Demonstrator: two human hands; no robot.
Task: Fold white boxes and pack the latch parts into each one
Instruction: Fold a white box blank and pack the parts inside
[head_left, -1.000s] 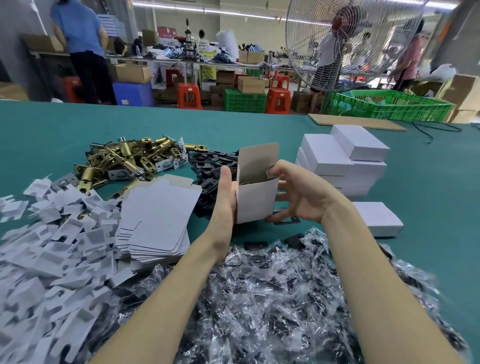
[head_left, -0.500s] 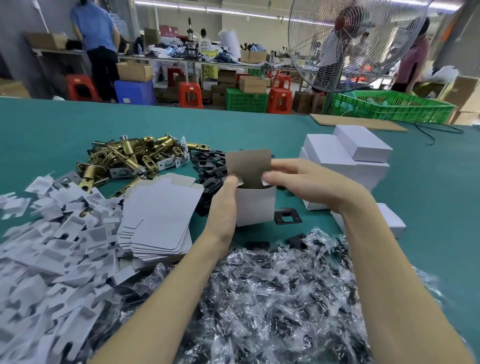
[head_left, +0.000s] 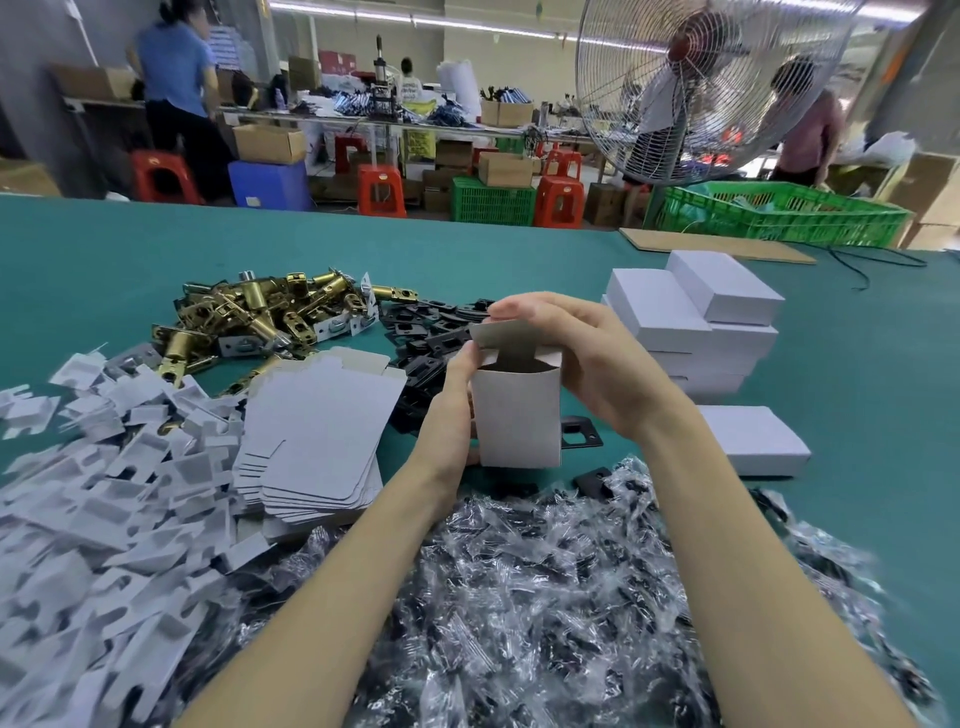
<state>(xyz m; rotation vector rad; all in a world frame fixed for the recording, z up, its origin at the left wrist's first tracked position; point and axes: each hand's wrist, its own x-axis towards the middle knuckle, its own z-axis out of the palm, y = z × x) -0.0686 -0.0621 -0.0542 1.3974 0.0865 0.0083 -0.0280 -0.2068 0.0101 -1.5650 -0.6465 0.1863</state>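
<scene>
A small white box stands upright on the green table, its top end open. My left hand grips its left side. My right hand curls over the top and pinches the brown lid flap, bending it down toward the opening. Brass latch parts lie in a heap at the back left, with black plates beside them. A stack of flat box blanks lies left of my left hand.
Folded white boxes are stacked at the right, one more box nearer. Clear plastic bags fill the near edge, white card inserts the left. A fan and green crate stand beyond the table. People work behind.
The lid flap has gone from standing up to bent down over the opening. My right hand moved from the box's right side up onto the flap.
</scene>
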